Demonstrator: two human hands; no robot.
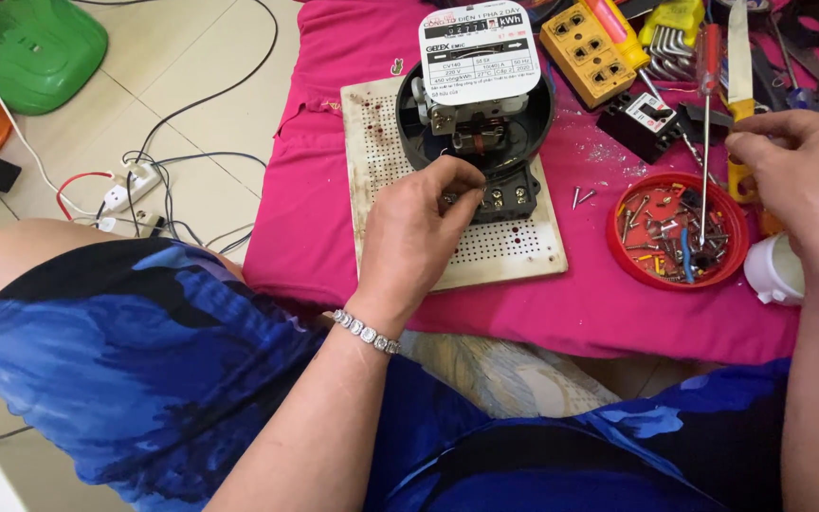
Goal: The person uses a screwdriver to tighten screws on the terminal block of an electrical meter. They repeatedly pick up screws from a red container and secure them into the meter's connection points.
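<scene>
Head view, near to far. In the foreground, the person's lap in blue patterned cloth, with the left forearm wearing a stone-set bracelet (365, 331). The left hand (416, 230) rests on a white perforated board (514, 248), its fingertips pinched together at the black terminal block (509, 199) of an electricity meter (477, 95); whether a small part is held between them cannot be told. The meter, a round black housing with its white dial plate tilted up, stands on the board, which lies on a pink cloth (334, 190).

To the right, the right hand (798, 171) grips the red-handled screwdriver (706, 123) upright, its tip down in a red dish (677, 230) of screws and small fittings. Two loose screws (583, 196) lie on the cloth between board and dish; a white cup (775, 270) sits just beside the dish.

Farther back: a black circuit breaker (639, 121), a yellow socket block (588, 49), a set of hex keys (667, 52). On the tiled floor at left, a white power strip (131, 186) with trailing cables and a green plastic stool (30, 47).
</scene>
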